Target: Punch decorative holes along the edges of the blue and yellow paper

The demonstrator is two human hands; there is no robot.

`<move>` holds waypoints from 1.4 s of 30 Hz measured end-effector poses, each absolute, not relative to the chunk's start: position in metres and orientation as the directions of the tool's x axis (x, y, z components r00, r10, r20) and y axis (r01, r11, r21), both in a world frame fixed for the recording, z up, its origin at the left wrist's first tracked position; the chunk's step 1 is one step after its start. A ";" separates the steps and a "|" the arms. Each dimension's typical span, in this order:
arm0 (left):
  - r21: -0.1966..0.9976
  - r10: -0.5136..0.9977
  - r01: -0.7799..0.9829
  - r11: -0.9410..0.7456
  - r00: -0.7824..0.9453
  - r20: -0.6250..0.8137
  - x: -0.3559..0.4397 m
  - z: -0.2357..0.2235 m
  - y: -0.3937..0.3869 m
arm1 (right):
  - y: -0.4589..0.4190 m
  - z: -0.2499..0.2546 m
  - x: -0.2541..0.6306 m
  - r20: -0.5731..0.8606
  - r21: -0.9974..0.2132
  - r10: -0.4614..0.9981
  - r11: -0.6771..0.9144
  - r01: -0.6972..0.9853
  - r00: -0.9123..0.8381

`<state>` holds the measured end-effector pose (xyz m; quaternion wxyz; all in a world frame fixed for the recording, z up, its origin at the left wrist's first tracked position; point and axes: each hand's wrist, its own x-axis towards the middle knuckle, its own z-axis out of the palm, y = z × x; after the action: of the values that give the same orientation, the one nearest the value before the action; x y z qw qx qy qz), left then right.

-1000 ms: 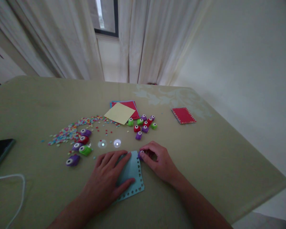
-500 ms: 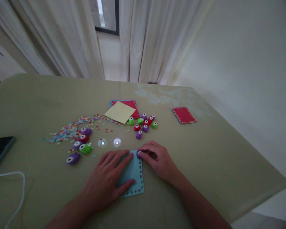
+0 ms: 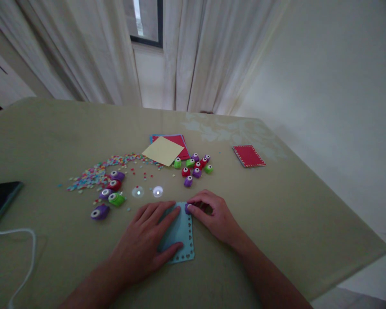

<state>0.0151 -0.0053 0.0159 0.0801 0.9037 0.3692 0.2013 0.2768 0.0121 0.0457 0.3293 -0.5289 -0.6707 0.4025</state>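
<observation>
A light blue card [image 3: 180, 227] lies in front of me, with small punched shapes along its right and bottom edges. My left hand [image 3: 149, 231] rests flat over its left part, fingers spread. At the card's upper right corner my right hand [image 3: 212, 212] pinches a small purple craft punch [image 3: 188, 209] between thumb and fingers; the card's edge meets it there. Just beyond sit several small one-eyed punches in purple, red and green, among them a purple one [image 3: 188, 181] nearest the card. Larger punches, including a green one [image 3: 116, 199], are grouped to the left.
Colourful paper bits [image 3: 93, 175] are scattered at the left. A yellow sheet [image 3: 163, 151] lies on red and blue cards at the back; a bordered red card [image 3: 248, 156] is at the right. Two clear discs, one [image 3: 158, 191] brighter, lie ahead. A dark device [image 3: 1, 199] and white cable [image 3: 34, 253] are left.
The view has shifted very slightly. Both hands, the card and the purple punch keep nearly the same places; the punch's eye is now more covered by my thumb.
</observation>
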 end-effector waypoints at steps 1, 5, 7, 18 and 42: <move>0.297 0.703 0.637 -0.711 0.644 0.302 0.015 0.016 -0.006 | 0.012 0.046 0.277 0.015 -0.889 0.975 0.115 0.444 -0.222; 0.302 0.706 0.639 -0.708 0.645 0.291 0.015 0.016 -0.007 | 0.013 0.045 0.277 0.008 -0.889 0.975 0.109 0.445 -0.223; 0.302 0.706 0.638 -0.708 0.646 0.292 0.015 0.015 -0.006 | 0.013 0.045 0.276 0.005 -0.888 0.976 0.105 0.447 -0.219; 0.334 0.721 0.638 -0.693 0.624 0.302 0.017 0.012 -0.006 | 0.012 0.045 0.276 -0.005 -0.901 0.990 0.056 0.431 -0.141; 0.368 0.735 0.637 -0.677 0.614 0.290 0.020 0.011 -0.004 | 0.047 0.063 0.274 -0.288 -0.749 0.926 -0.060 0.660 -0.242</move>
<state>0.0205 -0.0044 0.0109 0.1148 0.8908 0.3849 0.2123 0.2741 0.0471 0.0627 0.1585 -0.5947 -0.6670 0.4199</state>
